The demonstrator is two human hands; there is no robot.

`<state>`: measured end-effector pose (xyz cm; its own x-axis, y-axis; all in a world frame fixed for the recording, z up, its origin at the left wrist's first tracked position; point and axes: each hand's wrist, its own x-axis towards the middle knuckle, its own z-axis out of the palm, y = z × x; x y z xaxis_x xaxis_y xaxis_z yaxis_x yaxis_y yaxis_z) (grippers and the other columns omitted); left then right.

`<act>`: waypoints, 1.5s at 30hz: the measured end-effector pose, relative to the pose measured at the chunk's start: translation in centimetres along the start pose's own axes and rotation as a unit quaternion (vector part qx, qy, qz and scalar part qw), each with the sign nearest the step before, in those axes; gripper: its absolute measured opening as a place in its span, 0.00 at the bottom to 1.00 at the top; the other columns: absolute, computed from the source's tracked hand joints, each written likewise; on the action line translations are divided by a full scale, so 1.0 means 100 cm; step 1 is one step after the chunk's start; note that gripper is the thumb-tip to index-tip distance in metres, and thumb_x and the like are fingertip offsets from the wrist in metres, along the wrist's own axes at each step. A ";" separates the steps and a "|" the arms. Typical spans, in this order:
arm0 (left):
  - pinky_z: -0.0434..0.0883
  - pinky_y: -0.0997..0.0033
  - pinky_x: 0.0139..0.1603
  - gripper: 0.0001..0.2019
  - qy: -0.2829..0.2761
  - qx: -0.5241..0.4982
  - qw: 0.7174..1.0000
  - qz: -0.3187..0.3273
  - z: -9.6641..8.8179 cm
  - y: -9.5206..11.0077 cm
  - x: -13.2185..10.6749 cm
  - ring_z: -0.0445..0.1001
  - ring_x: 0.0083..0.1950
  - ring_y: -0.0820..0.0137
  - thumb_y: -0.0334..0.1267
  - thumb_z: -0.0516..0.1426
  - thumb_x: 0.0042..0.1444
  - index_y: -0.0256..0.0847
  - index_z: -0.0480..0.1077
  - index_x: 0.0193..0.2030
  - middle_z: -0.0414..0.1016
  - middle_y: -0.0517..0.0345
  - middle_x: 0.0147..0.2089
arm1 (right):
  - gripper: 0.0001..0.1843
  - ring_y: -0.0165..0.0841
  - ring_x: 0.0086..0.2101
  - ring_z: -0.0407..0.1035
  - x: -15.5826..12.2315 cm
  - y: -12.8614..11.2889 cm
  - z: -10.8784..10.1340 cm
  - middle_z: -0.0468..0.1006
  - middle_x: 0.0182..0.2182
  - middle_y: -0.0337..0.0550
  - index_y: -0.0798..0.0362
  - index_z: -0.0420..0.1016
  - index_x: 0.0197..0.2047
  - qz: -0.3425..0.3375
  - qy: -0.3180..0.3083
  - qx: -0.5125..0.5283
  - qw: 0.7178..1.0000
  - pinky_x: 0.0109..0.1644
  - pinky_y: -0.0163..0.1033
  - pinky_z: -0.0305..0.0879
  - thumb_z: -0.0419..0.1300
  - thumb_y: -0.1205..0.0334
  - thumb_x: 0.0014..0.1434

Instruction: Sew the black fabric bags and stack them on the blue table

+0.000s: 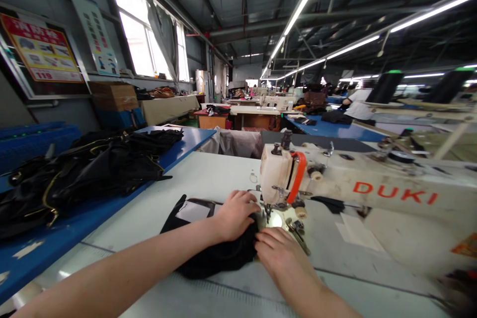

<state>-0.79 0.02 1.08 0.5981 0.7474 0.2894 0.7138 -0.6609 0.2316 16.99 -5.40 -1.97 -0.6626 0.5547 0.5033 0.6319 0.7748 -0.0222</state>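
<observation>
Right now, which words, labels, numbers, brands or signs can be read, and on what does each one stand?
"DUKI", orange letters on the sewing machine.
"119", on the framed wall poster; its other writing is blurred.
Unreadable: the narrow wall sign (blurred), any figures on the ruler strip (too small).

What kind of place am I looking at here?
Most likely a sewing workshop or garment factory: a sewing machine stands beside the hands, black zippered pieces lie heaped at left, and large thread cones stand behind.

Free passage exists at the far-left corner of the tabletop [203,169]; the sewing machine [335,176] obstructs the right side, black fabric [216,261] the middle.
</observation>
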 end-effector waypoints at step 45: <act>0.69 0.67 0.51 0.15 0.050 -0.133 0.984 -0.112 0.034 -0.010 0.043 0.72 0.47 0.61 0.29 0.59 0.46 0.41 0.75 0.43 0.77 0.57 0.43 | 0.09 0.37 0.45 0.70 -0.013 0.030 -0.006 0.80 0.39 0.41 0.52 0.75 0.36 0.031 -0.014 0.002 0.999 0.54 0.44 0.62 0.60 0.76 0.56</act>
<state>2.28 4.11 -1.09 0.3877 0.8746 0.2911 0.6955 -0.4848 0.5303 20.00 -3.92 -2.19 -0.6337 0.6091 0.4768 0.6695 0.7407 -0.0563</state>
